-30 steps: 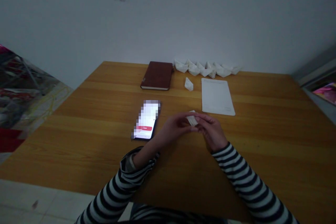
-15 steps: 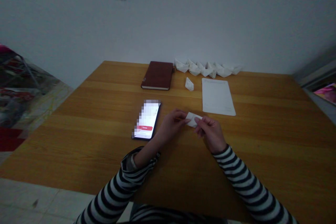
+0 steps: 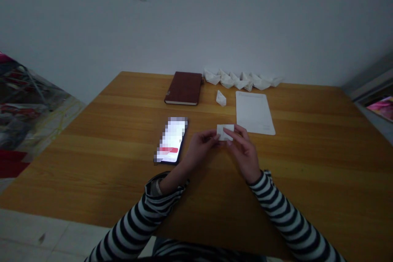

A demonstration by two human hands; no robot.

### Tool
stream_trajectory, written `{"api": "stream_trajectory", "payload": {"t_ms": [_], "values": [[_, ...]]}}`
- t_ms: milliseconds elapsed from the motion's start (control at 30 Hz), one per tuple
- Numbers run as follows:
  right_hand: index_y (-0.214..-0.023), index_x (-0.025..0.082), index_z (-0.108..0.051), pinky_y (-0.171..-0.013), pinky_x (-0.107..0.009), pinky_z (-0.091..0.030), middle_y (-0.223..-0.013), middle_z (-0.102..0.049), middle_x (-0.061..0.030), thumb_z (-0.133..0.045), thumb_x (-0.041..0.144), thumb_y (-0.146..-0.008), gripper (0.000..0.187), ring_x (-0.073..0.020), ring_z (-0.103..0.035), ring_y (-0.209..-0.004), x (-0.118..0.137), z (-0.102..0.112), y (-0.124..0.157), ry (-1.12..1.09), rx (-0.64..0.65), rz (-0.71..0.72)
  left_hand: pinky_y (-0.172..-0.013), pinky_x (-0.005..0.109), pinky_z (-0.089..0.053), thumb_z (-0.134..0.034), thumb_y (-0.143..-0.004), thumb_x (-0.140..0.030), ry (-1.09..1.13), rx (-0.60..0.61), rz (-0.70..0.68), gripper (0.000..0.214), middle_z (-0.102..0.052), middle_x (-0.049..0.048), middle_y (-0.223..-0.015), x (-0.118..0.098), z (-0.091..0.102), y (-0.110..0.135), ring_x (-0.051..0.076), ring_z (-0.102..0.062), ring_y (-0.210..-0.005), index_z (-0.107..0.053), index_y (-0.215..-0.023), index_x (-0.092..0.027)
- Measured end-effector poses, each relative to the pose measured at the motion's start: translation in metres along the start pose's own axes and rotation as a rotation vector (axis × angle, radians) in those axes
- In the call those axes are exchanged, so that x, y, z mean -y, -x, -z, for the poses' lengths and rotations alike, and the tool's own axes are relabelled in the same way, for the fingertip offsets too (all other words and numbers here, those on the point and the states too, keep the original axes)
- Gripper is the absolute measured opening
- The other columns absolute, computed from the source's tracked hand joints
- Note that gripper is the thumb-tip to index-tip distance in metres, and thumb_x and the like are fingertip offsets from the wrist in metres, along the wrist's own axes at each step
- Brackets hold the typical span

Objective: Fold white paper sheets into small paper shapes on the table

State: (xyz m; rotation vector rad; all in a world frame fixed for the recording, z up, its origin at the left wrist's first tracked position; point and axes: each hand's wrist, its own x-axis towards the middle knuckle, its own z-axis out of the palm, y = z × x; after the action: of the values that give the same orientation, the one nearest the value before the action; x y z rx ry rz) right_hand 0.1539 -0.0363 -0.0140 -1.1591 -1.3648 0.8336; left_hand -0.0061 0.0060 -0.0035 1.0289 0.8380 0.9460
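Between my two hands is a small folded piece of white paper (image 3: 221,132), held above the table. My left hand (image 3: 202,144) pinches its left edge between thumb and fingers. At its right side, my right hand (image 3: 244,149) grips it, with the index finger lying across the front face and other fingers behind. Past the hands, a small folded white paper piece (image 3: 221,98) lies on the table. A flat white sheet (image 3: 254,112) lies beyond my right hand, and a lit smartphone (image 3: 172,141) is left of my left hand.
Along the wall at the table's back edge stands a row of several folded paper boats (image 3: 242,80). A dark red notebook (image 3: 184,88) lies left of them. The wooden table (image 3: 313,147) meets the wall (image 3: 245,20) behind.
The folded paper has been raised slightly and turned so its face shows level. My right index finger has moved across its front, and the right hand's fingers have shifted their hold.
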Motion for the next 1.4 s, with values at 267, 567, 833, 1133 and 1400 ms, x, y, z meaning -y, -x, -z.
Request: {"api": "stream_trajectory", "payload": {"t_ms": [267,567,833,1133,1400], "values": [[-0.109,0.03,-0.074,-0.111,-0.043,-0.035,-0.128,-0.055,-0.0062,-0.058,0.039,-0.092,0.025,-0.0252,-0.048,-0.127,0.0,0.002,-0.004,-0.091,0.083,-0.054,-0.072,0.027,-0.056,-0.07,-0.079,-0.042,-0.124,0.018,-0.013,0.047,-0.07,0.0111,-0.116,-0.004,0.004,0.001,0.019,-0.067,-0.089,-0.067,-0.117,-0.015],[-0.091,0.025,-0.071,-0.083,-0.036,-0.051,-0.096,-0.071,-0.0039,-0.071,0.026,-0.079,0.012,-0.021,-0.066,-0.09,-0.007,-0.001,-0.003,-0.195,0.017,-0.194,-0.076,0.03,-0.056,-0.071,-0.079,-0.04,-0.106,0.229,0.056,0.043,-0.072,0.0089,-0.107,-0.008,0.002,0.003,0.017,-0.066,-0.085,-0.07,-0.116,-0.018],[-0.084,0.024,-0.073,-0.083,-0.036,-0.051,-0.094,-0.069,-0.005,-0.071,0.025,-0.079,0.005,-0.0216,-0.064,-0.091,-0.007,0.004,-0.006,-0.044,0.051,-0.042,-0.087,0.035,-0.055,-0.075,-0.077,-0.035,0.01,0.291,0.176,0.05,-0.071,0.008,-0.113,-0.014,0.006,0.007,0.019,-0.068,-0.091,-0.066,-0.124,-0.021],[-0.098,0.028,-0.072,-0.09,-0.038,-0.05,-0.102,-0.066,-0.0048,-0.065,0.028,-0.086,0.014,-0.0222,-0.061,-0.101,-0.002,0.003,-0.005,-0.037,0.085,0.004,-0.09,0.034,-0.053,-0.072,-0.081,-0.039,0.04,0.251,0.189,0.049,-0.071,0.0081,-0.111,-0.02,0.006,0.007,0.017,-0.067,-0.093,-0.065,-0.125,-0.02],[-0.099,0.027,-0.075,-0.097,-0.039,-0.046,-0.109,-0.065,-0.0059,-0.058,0.032,-0.092,0.02,-0.0231,-0.06,-0.107,-0.003,0.004,-0.005,-0.083,0.213,-0.037,-0.07,0.025,-0.053,-0.073,-0.077,-0.046,-0.11,0.103,0.115,0.042,-0.071,0.0056,-0.089,-0.015,0.007,0.004,0.014,-0.063,-0.076,-0.073,-0.103,-0.014]]}}
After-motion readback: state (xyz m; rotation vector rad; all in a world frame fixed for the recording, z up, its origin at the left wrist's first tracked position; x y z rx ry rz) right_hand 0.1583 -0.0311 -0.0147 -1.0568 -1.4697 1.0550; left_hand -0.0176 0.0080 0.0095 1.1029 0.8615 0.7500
